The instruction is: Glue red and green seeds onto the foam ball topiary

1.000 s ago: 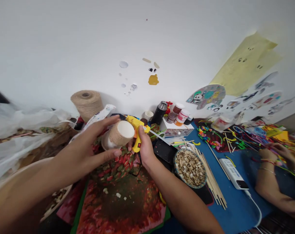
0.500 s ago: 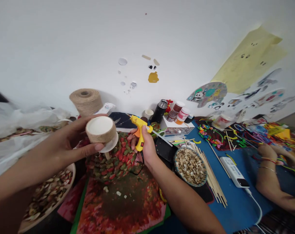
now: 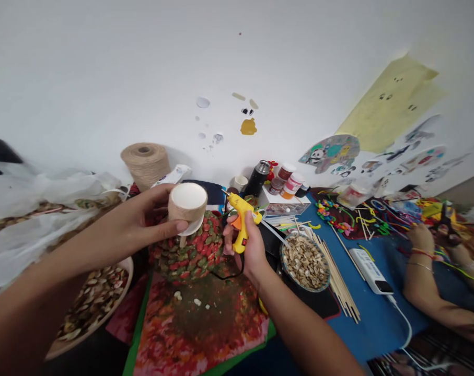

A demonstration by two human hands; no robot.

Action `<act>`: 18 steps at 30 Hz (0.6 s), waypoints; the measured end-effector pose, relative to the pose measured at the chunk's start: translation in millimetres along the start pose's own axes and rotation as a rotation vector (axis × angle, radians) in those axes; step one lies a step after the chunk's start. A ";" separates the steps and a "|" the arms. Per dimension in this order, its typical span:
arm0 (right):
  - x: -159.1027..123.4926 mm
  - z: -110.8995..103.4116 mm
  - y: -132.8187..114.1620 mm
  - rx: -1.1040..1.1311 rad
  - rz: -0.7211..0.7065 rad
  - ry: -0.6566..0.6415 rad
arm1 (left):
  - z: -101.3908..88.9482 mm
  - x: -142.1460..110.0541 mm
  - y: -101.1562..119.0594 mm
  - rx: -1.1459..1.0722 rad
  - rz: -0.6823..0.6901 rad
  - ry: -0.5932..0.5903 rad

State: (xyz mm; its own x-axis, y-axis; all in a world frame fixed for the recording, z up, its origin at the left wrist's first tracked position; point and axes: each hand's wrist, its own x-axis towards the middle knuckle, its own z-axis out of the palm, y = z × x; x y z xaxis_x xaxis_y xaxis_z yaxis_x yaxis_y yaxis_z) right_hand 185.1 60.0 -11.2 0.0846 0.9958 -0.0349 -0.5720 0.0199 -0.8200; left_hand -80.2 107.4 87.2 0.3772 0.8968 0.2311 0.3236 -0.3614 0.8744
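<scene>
My left hand (image 3: 152, 216) is closed around a small cup (image 3: 187, 211), white inside and wrapped in tan twine. A white disc (image 3: 193, 225) shows under the cup, with a short stick below it. A yellow hot glue gun (image 3: 242, 222) is gripped in my right hand (image 3: 252, 245), fingers by its orange trigger. Its nozzle points up and left, apart from the cup's right side. Behind and below the cup stands a rounded form (image 3: 189, 256) covered in red and green shell-like pieces. The lower end of the stick is hard to make out against it.
Left are a bowl of shells (image 3: 95, 297) and a twine spool (image 3: 145, 164). To the right are another shell bowl (image 3: 305, 261), wooden sticks (image 3: 340, 277), a black flask (image 3: 258, 177), paint jars (image 3: 292, 183) and a white power bank (image 3: 372, 271). A co-worker's arms (image 3: 425, 282) are at far right.
The cup in my left hand and the glue gun have both moved right. The gun is tilted more upright. Dark scissors now show by the co-worker's hand.
</scene>
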 end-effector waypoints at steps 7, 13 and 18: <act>-31.0 -12.1 26.0 -0.018 -0.027 0.086 | 3.0 0.3 1.2 -0.155 -0.037 -0.033; -32.7 -9.6 42.0 -0.061 -0.005 0.087 | 0.1 -1.4 3.7 -0.158 -0.066 -0.058; -33.8 -11.6 44.1 -0.110 -0.026 0.106 | 1.8 -8.3 1.1 -0.172 -0.108 0.000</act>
State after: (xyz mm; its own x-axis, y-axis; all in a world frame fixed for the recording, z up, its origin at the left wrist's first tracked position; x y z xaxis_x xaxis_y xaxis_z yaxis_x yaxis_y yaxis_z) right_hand 166.6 26.2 -52.8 0.1866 0.9801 -0.0682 -0.4765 0.0296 -0.8787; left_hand -81.4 99.2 85.5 0.3487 0.9278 0.1324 0.2094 -0.2148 0.9539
